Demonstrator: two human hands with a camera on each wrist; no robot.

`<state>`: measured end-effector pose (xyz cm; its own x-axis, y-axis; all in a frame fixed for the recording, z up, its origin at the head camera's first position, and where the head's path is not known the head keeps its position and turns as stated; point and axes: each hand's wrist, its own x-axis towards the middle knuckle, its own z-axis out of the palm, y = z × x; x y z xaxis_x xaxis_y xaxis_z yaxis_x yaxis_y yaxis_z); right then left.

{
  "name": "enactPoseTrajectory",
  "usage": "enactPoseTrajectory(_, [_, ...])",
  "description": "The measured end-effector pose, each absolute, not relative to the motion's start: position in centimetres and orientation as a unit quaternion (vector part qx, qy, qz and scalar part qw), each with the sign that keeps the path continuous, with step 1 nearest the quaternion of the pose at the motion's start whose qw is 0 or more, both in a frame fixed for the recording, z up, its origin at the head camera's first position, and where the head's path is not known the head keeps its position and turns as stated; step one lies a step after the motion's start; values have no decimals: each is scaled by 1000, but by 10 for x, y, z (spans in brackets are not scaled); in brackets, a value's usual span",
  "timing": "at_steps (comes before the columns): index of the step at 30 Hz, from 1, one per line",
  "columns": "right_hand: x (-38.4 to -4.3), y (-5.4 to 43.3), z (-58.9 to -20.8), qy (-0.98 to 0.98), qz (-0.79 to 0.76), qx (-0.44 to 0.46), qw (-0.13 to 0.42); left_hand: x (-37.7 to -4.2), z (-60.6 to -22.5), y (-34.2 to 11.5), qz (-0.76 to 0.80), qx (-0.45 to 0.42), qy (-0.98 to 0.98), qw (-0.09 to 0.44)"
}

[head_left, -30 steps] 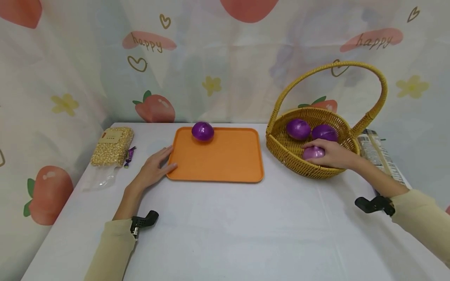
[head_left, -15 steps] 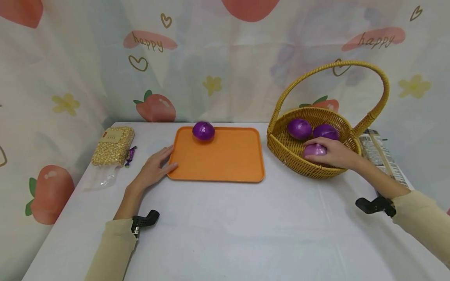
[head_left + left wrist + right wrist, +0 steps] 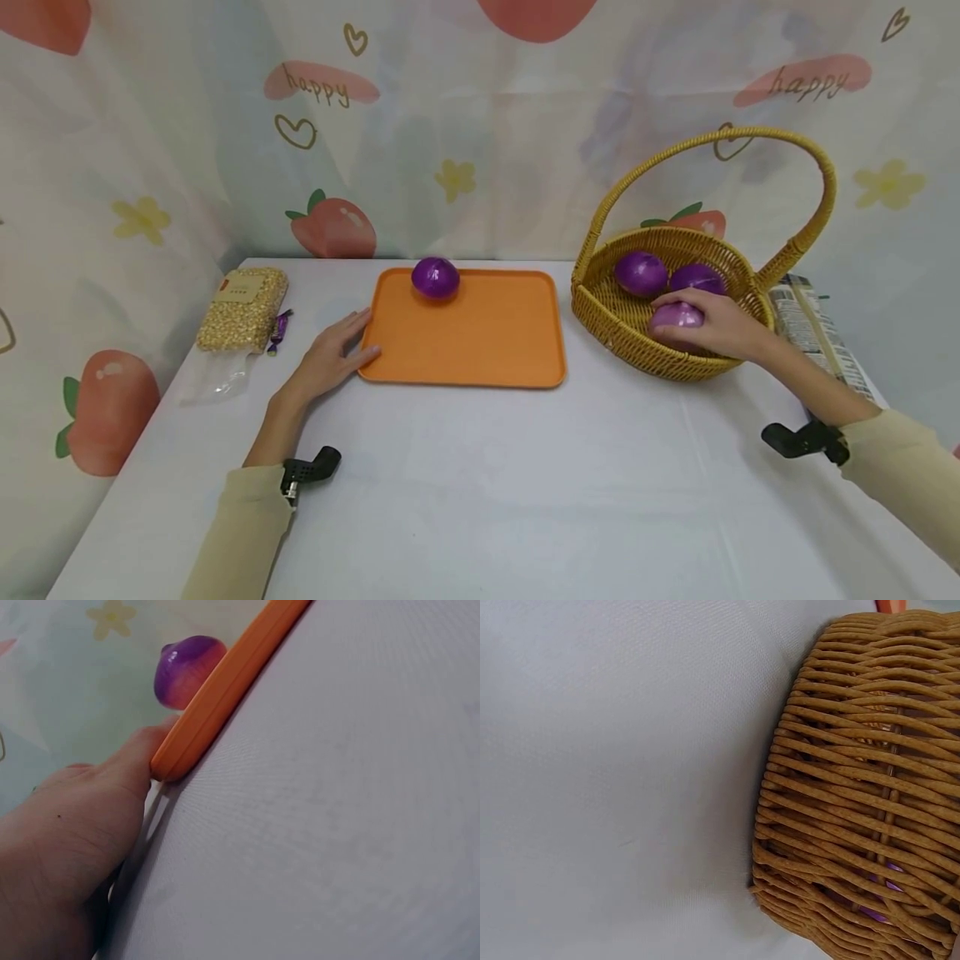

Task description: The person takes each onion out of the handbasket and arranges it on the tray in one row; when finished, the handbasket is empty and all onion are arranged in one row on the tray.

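My right hand [image 3: 716, 323] reaches over the near rim of the wicker basket [image 3: 637, 346] and grips a shiny purple onion [image 3: 677, 315], with the thumb on its near side. Behind it in the basket lie two more purple onions [image 3: 641, 273]. My left hand [image 3: 326, 358] rests against the left edge of the orange tray [image 3: 465, 342], thumb at the near left corner. Another purple onion [image 3: 435, 277] sits at the tray's back left; the left wrist view shows its pointed tip and pinkish underside. In the right wrist view the basket's woven wall [image 3: 862, 780] hides the right hand.
A clear bag of pale yellow grains [image 3: 242, 310] lies at the table's back left, with a purple-wrapped candy [image 3: 278, 332] beside it. The basket's tall arched handle [image 3: 750, 133] rises above the rim. A printed packet [image 3: 817, 333] lies right of the basket.
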<state>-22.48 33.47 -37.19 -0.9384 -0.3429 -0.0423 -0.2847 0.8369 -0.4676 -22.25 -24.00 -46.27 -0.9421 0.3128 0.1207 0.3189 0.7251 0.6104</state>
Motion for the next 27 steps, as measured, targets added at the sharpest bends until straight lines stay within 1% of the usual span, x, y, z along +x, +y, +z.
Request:
enactPoseTrajectory(5, [-223,333,-371,957,-237,-158,61,-221,-462,-240,-335,-168,-927,3])
enactPoseTrajectory(16, [-224,333,-370,957,-244,-154,29,-224,-462,-240,-332,-163,-929,0])
enactPoseTrajectory(27, [-222,332,-369,958,-241,-153,35,-221,-461,-239,-335,-163,-928,-1])
